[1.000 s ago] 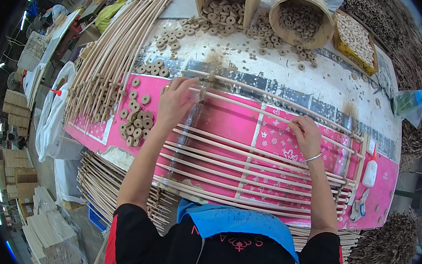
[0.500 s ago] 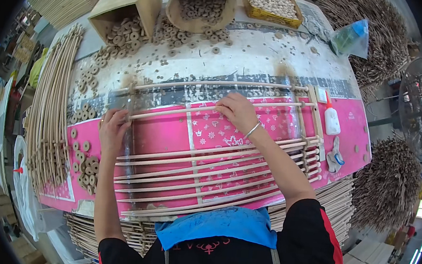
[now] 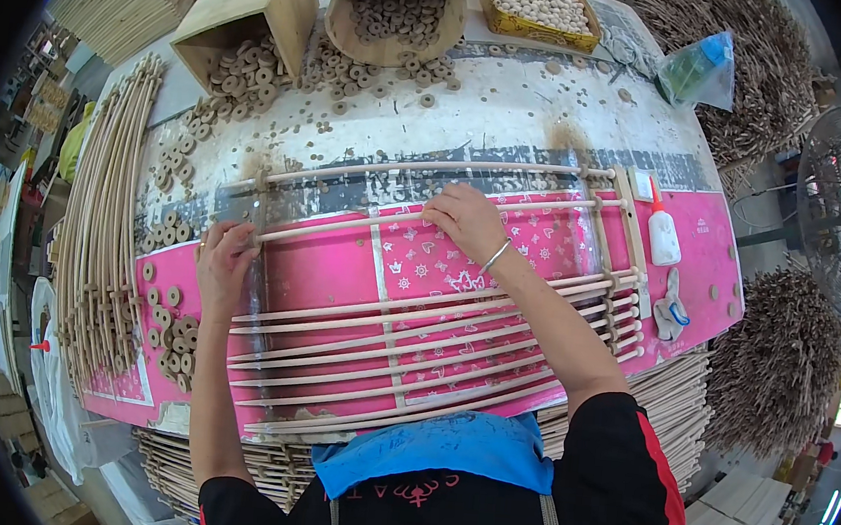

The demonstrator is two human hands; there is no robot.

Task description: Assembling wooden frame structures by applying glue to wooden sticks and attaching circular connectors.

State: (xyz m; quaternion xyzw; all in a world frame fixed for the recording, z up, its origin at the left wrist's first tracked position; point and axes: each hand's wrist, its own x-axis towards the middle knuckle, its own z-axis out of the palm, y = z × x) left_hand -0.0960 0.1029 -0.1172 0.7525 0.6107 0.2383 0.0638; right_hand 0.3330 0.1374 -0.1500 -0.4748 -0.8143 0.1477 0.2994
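Left hand (image 3: 225,257) at left end of rod (image 3: 344,225), fingers bunched, can't tell grip; right hand (image 3: 471,227) pinches rod midway.

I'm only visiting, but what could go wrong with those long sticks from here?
The left hand is at one end of a long wooden rod and the right hand near its middle, so the far end might swing out of line. That end lies near a white bottle, which could get bumped. Loose wooden rings beside the left forearm might be scattered.
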